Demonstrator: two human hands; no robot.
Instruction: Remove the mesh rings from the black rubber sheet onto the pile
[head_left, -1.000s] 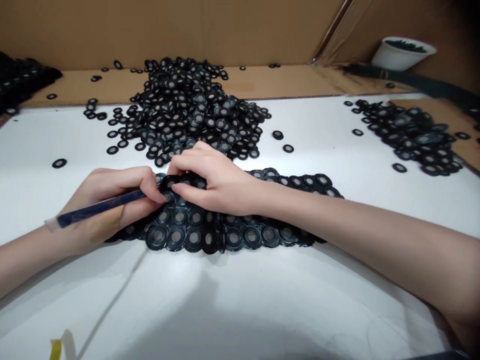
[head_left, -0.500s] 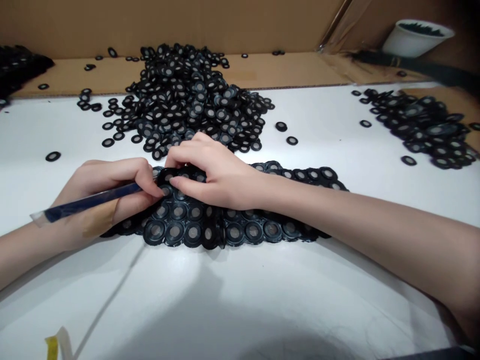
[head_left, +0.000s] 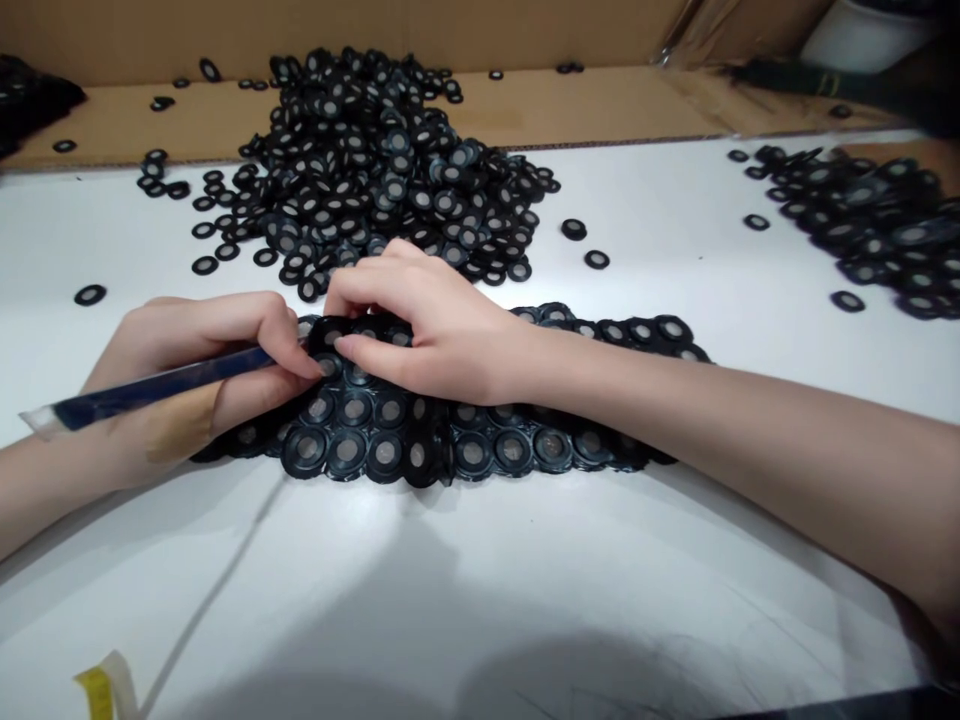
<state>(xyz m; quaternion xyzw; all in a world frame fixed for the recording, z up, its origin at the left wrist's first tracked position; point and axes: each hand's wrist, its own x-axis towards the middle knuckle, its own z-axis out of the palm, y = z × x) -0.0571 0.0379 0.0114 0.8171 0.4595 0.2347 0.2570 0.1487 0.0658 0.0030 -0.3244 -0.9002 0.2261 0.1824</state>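
A sheet of joined black rubber rings with grey centres (head_left: 386, 450) lies on the white table under both my hands, with a folded ridge across its middle. My left hand (head_left: 217, 350) is closed around a slim, dark blue tool with a clear wrapped end (head_left: 169, 385). The tool's far end is hidden by the fingers. Thumb and forefinger press at a ring near the sheet's upper left. My right hand (head_left: 424, 325) grips the sheet's upper edge, its fingers curled over the far side and its thumb on top. A tan patch (head_left: 180, 425) covers part of my left wrist.
Behind my hands rises a large heap of loose black rings (head_left: 375, 170). A smaller pile (head_left: 877, 220) lies at the right, and a dark pile (head_left: 37, 100) sits far left. Cardboard (head_left: 187, 40) walls the back. A white cup (head_left: 862, 40) stands back right; yellow tape (head_left: 96, 690) lies in front.
The view has tipped slightly, so the back of the table sits higher in the picture. Both hands keep nearly the same hold on the sheet.
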